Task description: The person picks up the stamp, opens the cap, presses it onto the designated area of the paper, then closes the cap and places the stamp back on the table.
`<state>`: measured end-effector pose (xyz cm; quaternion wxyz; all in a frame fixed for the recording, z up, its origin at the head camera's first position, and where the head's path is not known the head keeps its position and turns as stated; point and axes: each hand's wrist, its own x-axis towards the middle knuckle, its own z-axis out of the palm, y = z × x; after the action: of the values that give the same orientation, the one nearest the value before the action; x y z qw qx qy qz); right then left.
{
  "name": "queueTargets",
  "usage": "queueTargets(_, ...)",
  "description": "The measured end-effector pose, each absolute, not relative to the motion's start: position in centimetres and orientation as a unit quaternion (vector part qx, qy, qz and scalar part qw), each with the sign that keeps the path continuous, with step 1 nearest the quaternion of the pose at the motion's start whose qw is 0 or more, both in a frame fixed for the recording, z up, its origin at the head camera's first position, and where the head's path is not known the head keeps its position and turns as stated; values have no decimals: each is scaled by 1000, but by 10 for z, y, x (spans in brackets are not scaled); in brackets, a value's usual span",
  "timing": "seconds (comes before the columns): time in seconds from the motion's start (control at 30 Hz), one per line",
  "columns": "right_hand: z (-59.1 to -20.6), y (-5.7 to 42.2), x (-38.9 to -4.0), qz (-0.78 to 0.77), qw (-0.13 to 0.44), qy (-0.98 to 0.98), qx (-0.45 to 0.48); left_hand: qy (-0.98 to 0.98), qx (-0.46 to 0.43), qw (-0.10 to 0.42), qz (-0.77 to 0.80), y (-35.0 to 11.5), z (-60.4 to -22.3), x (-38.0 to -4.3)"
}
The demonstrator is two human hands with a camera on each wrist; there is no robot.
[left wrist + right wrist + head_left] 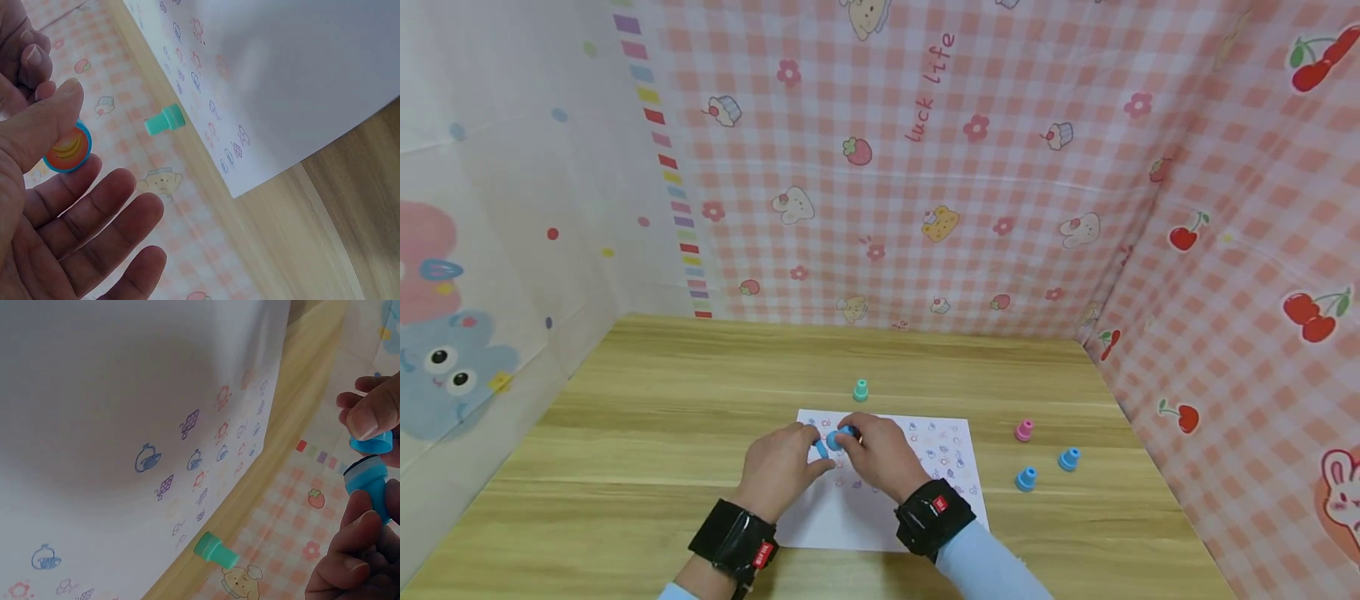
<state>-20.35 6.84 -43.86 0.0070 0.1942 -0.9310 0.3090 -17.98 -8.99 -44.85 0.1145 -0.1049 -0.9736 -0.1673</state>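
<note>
My left hand (778, 468) pinches a small blue stamp cap (377, 445) between thumb and forefinger. An orange disc with a yellow banana picture, ringed in blue, shows on the cap in the left wrist view. Opposite it, the right hand (886, 457) grips a blue stamp (369, 477) by its narrow handle, the dark stamping face turned toward the cap. A narrow gap separates cap and stamp in the right wrist view. Both hands are above a white sheet of paper (842, 521) printed with small blue, purple and red figures, mostly across its far half.
A green stamp (861, 391) stands just beyond the paper's far edge. To the right of the paper stand a pink stamp (1024, 431) and two blue stamps, one nearer (1026, 479) and one farther right (1070, 459). Patterned cloth walls (925, 183) enclose the wooden table (647, 433).
</note>
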Motion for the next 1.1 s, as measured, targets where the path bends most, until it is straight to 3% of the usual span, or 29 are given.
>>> queueTargets(0.23, -438, 68, -202, 342, 6, -919, 196, -971, -101, 120, -180, -89, -449, -180)
queueTargets(0.57, -435, 70, -200, 422, -47, -894, 142, -963, -110, 122, -215, -85, -446, -182)
queueTargets(1.1, -433, 70, -202, 449, -63, -882, 132, -952, -137, 138, -235, -84, -442, -182)
